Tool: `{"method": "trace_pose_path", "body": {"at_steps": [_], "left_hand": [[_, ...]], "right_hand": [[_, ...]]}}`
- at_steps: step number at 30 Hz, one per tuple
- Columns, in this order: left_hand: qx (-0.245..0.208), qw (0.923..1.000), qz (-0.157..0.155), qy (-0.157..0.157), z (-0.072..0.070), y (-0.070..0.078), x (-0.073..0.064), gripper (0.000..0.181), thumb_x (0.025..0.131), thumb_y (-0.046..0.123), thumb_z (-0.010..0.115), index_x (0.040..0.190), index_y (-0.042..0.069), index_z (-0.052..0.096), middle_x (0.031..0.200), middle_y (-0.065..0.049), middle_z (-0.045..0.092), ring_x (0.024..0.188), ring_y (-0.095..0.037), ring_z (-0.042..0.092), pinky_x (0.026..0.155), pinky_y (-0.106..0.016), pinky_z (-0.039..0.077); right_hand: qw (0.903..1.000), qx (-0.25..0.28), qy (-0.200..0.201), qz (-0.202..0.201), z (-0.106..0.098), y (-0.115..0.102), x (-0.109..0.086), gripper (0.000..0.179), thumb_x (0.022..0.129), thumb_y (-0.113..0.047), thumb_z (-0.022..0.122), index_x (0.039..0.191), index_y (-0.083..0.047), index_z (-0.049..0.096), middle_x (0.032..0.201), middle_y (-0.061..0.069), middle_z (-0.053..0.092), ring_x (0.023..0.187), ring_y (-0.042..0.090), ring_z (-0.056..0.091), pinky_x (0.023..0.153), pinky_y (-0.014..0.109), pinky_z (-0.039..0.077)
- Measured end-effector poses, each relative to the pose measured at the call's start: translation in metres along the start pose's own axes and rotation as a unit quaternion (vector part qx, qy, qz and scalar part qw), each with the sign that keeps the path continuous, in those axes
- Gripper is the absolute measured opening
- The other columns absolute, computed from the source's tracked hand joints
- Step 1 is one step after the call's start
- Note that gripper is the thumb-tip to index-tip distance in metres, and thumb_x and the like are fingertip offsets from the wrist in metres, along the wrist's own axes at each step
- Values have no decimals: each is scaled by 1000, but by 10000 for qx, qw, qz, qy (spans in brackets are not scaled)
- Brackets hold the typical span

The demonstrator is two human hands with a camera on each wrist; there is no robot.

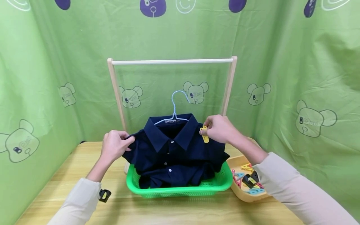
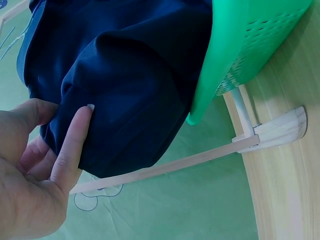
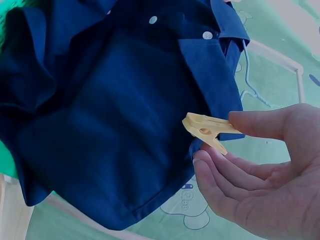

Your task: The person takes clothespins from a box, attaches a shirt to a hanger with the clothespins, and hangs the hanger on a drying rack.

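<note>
A navy collared shirt [image 1: 157,159] with white buttons sits on a light-blue wire hanger [image 1: 174,107], its lower part bunched in a green basket [image 1: 180,191]. My left hand [image 1: 113,145] pinches the shirt at the shoulder on the left; in the left wrist view, thumb and fingers [image 2: 75,140] take the dark cloth between them. At the opposite shoulder, my right hand [image 1: 220,128] holds a yellow clothespin [image 1: 205,135] by its handles. In the right wrist view the clothespin [image 3: 205,129] overlaps the shirt near the collar, with the fingertips [image 3: 202,162] at the shoulder edge.
A wooden rack with a white rail [image 1: 171,62] stands behind the basket. To the right, a tan bin [image 1: 239,193] holds several coloured clothespins [image 1: 254,190], partly behind my right forearm. Green curtains [image 1: 281,62] surround the wooden table [image 1: 112,206].
</note>
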State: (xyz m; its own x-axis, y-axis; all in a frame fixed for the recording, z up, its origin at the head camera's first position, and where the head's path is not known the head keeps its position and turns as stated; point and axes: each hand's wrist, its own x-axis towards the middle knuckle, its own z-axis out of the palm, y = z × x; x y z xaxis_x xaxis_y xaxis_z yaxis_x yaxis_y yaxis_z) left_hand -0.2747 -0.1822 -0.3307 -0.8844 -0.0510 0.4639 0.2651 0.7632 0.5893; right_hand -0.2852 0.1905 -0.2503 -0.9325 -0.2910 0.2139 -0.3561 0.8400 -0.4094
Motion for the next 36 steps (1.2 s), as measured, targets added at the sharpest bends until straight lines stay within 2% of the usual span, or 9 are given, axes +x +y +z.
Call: {"method": "trace_pose_path", "body": {"at_steps": [11, 18, 30, 36], "left_hand": [[-40, 10000, -22, -31, -1, 2, -1, 21, 89, 27, 69, 75, 14, 78, 71, -5, 76, 53, -7, 71, 58, -32, 54], [-46, 10000, -41, -3, -1, 3, 1, 21, 88, 27, 69, 75, 14, 78, 68, -4, 76, 53, -8, 71, 58, -32, 53], [28, 10000, 0, -8, -1, 1, 0, 22, 89, 29, 69, 75, 15, 78, 67, -2, 75, 53, -7, 70, 61, -33, 54], [-22, 10000, -38, -19, 0, 1, 0, 22, 88, 29, 69, 74, 15, 78, 70, -4, 76, 53, -7, 71, 61, -33, 54]], "right_hand": [[9997, -11, 30, -236, 5, -14, 3, 35, 88, -28, 76, 107, 1, 70, 93, 10, 75, 84, 24, 71, 79, 41, 56], [9998, 119, -4, -142, 5, -24, 4, 30, 87, -28, 77, 102, -4, 69, 90, 7, 73, 82, 22, 68, 75, 38, 54], [9987, 456, -170, -167, 5, -37, 7, 30, 87, -31, 78, 108, -12, 71, 99, 3, 76, 92, 21, 71, 80, 39, 55], [9982, 502, -162, -296, 6, -44, 8, 30, 87, -29, 78, 109, -10, 71, 95, 3, 77, 90, 21, 71, 82, 38, 55]]}}
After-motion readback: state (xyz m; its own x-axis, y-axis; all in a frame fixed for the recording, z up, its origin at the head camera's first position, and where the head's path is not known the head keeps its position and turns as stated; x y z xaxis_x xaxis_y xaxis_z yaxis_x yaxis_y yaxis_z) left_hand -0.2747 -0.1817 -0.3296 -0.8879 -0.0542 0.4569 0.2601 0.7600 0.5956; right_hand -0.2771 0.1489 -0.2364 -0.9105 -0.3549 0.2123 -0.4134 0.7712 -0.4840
